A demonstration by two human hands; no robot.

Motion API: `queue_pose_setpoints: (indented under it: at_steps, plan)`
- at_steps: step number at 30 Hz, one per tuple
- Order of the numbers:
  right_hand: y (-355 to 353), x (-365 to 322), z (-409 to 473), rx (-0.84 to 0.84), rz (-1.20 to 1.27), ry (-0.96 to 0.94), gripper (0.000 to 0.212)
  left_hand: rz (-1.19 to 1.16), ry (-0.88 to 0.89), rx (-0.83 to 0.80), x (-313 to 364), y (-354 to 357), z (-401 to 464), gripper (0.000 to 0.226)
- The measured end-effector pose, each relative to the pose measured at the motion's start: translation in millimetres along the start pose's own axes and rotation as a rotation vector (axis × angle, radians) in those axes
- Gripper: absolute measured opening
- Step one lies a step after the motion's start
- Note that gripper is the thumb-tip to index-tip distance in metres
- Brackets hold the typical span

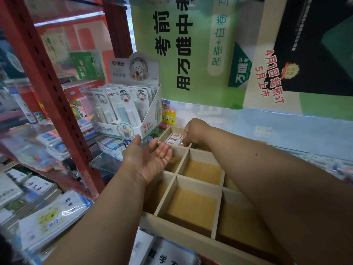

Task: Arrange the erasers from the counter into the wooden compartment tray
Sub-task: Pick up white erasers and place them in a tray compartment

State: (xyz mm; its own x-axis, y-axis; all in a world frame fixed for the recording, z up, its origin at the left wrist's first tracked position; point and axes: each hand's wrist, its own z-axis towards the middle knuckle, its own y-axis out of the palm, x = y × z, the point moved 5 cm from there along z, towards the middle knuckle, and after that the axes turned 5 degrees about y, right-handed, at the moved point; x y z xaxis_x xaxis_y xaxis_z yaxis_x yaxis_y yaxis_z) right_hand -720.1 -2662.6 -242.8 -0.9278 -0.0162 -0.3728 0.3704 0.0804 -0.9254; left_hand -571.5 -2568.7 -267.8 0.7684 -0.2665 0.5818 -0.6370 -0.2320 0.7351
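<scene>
The wooden compartment tray (198, 181) lies ahead of me, divided into several square cells. Its far left cell holds a few white erasers (173, 139) with red print, laid side by side. My right hand (193, 131) reaches into that far cell, fingers bent down and pinched at the erasers' right edge; whether it grips one is hidden. My left hand (148, 156) hovers palm up over the tray's left edge, fingers spread, nothing in it. The nearer cells show bare wood.
A white cardboard display box (131, 109) of carded stationery stands left of the tray's far end. A red metal shelf post (57, 104) rises at the left with stacked books (47, 213) below. Posters (191, 50) cover the wall behind.
</scene>
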Motion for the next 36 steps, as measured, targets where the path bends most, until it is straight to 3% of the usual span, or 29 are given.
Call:
queue_pose_setpoints:
  at_steps: [5,9,15,20,24,29,36]
  plan:
    - [-41,6,-27,0.12,0.256,-0.05,0.007,0.073,0.024,-0.04,4,1,-5,0.048]
    - [-94,32,-83,0.194,0.32,-0.067,0.023,0.214,0.068,-0.089,9,8,-13,0.043]
    - [-130,109,-170,0.221,0.35,0.026,0.018,0.421,0.114,-0.138,-10,40,-40,0.037]
    - [-108,152,-220,0.201,0.146,0.081,0.011,0.364,0.052,-0.207,-48,55,-75,0.032]
    - [-80,173,-219,0.146,-0.043,0.12,0.029,0.291,-0.021,-0.241,-83,62,-103,0.029]
    - [-71,166,-209,0.099,-0.323,0.043,0.031,0.258,-0.05,-0.275,-109,70,-127,0.029]
    - [-74,159,-214,0.045,-0.494,-0.002,0.034,0.272,-0.059,-0.256,-124,79,-139,0.028]
